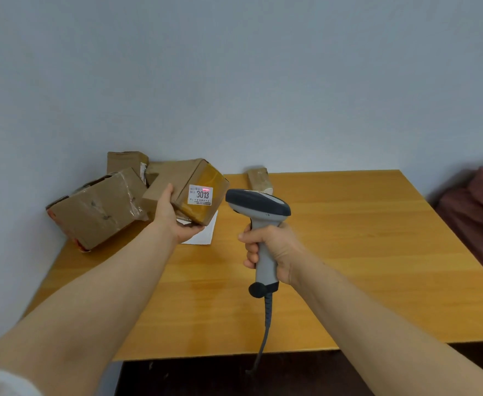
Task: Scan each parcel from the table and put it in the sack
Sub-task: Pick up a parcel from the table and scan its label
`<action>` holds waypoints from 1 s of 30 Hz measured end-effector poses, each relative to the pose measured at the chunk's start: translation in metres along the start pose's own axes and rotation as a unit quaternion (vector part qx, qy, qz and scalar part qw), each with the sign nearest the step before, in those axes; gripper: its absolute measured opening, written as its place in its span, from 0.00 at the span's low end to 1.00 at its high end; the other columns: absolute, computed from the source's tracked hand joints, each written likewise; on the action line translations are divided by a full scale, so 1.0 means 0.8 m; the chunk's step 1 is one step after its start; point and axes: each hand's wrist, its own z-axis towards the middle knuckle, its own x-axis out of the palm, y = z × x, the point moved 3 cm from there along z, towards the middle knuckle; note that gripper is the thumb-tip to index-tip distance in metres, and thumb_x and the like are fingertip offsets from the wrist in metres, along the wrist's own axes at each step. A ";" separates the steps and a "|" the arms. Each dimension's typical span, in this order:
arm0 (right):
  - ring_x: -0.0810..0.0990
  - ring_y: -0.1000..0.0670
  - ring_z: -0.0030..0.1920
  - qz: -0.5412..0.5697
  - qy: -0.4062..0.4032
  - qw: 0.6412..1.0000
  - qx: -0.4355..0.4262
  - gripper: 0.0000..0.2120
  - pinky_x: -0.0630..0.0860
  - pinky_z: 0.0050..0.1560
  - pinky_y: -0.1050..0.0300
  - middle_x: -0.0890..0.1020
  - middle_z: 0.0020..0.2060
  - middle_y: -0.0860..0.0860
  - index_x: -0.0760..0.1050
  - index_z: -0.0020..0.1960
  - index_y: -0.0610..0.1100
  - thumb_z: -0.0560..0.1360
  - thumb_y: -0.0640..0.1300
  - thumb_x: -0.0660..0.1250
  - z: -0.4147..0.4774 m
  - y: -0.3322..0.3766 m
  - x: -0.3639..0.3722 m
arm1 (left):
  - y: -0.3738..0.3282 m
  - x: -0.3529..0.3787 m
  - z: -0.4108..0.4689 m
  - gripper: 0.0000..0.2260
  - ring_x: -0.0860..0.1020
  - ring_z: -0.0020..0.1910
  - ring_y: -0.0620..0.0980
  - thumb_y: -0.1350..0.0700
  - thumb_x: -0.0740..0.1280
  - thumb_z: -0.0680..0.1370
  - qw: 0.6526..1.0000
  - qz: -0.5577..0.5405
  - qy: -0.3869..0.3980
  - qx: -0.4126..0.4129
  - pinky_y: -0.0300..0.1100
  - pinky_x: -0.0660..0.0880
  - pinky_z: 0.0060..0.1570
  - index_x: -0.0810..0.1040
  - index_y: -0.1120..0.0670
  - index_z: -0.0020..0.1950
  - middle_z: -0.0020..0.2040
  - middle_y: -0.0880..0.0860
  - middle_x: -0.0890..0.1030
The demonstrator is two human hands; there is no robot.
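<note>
Pale wall backs the wooden desk; over its far left corner the left hand cradles a taped parcel, thumb on its side, while the right hand grips the scanner, its red line on the label. A large box, a second box behind it and a small parcel at the far edge seemingly still wait.

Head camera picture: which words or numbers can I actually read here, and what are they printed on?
"3013": on the white label of the cardboard parcel that the left hand holds.
Smaller print on that label: too small to read.
Sticker on the rear parcel: too blurred to read.
Barcode scanner gripped by the right hand: no readable marking.
</note>
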 end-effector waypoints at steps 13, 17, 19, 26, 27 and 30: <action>0.84 0.42 0.48 0.188 -0.212 0.956 -0.079 0.15 0.80 0.36 0.52 0.83 0.48 0.42 0.79 0.58 0.43 0.72 0.39 0.74 -0.061 -0.015 -0.270 | 0.202 0.143 -0.030 0.26 0.81 0.53 0.60 0.40 0.72 0.67 0.968 0.174 0.136 -0.120 0.57 0.78 0.49 0.80 0.56 0.58 0.54 0.61 0.83; 0.82 0.40 0.50 0.203 -0.238 0.944 -0.099 0.15 0.80 0.40 0.48 0.83 0.48 0.43 0.79 0.56 0.44 0.70 0.39 0.75 -0.111 -0.008 -0.396 | 0.324 0.238 -0.058 0.22 0.81 0.53 0.62 0.42 0.72 0.67 0.931 0.232 0.231 -0.164 0.60 0.76 0.54 0.85 0.57 0.53 0.57 0.61 0.82; 0.83 0.41 0.45 0.204 -0.262 0.936 -0.120 0.13 0.81 0.42 0.47 0.84 0.43 0.44 0.80 0.53 0.43 0.69 0.37 0.76 -0.139 -0.007 -0.456 | 0.386 0.286 -0.071 0.23 0.81 0.55 0.61 0.45 0.72 0.68 0.917 0.253 0.247 -0.185 0.60 0.75 0.57 0.83 0.59 0.56 0.57 0.61 0.81; 0.82 0.52 0.41 0.144 -0.374 0.896 -0.191 0.16 0.78 0.38 0.58 0.84 0.41 0.52 0.80 0.45 0.46 0.63 0.31 0.79 -0.212 0.016 -0.621 | 0.507 0.446 -0.093 0.18 0.78 0.47 0.52 0.61 0.65 0.74 0.845 0.452 0.273 -0.084 0.43 0.74 0.46 0.74 0.51 0.63 0.52 0.54 0.79; 0.82 0.54 0.40 0.138 -0.378 0.894 -0.199 0.16 0.78 0.38 0.59 0.84 0.40 0.54 0.79 0.43 0.48 0.63 0.31 0.79 -0.215 0.021 -0.637 | 0.521 0.468 -0.096 0.18 0.77 0.49 0.52 0.55 0.67 0.72 0.828 0.469 0.292 -0.097 0.45 0.75 0.48 0.75 0.51 0.61 0.52 0.55 0.78; 0.83 0.51 0.44 0.139 -0.392 0.884 -0.212 0.18 0.81 0.44 0.53 0.84 0.41 0.53 0.79 0.44 0.49 0.62 0.31 0.79 -0.212 0.038 -0.687 | 0.560 0.528 -0.097 0.33 0.75 0.61 0.54 0.38 0.75 0.63 0.756 0.545 0.344 -0.113 0.52 0.74 0.54 0.73 0.47 0.65 0.60 0.53 0.78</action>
